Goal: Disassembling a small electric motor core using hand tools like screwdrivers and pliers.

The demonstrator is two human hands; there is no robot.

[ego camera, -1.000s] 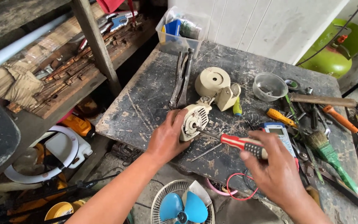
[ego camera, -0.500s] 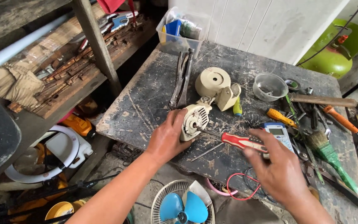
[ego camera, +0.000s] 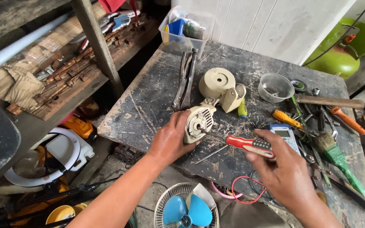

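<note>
I am looking down at a scarred dark workbench [ego camera: 148, 109] in a cluttered shed, with rusty scrap on a shelf off its left edge and a green gas cylinder [ego camera: 339, 52] beyond its far right corner. My left hand [ego camera: 170, 141] is gripping the cream fan motor [ego camera: 198, 122] near the bench's front edge, fingers wrapped around its casing. My right hand [ego camera: 286, 173] is pinching the red handle of the screwdriver [ego camera: 250, 145], whose tip is sitting at the motor's face. I judge the teardown partly done: the housing cap [ego camera: 217, 82] is already lying off, behind the motor toward the middle, while the motor body is still closed, so its screws are left. Pliers [ego camera: 184, 80] are lying toward the far left, a brush [ego camera: 334, 152] by the right edge.
</note>
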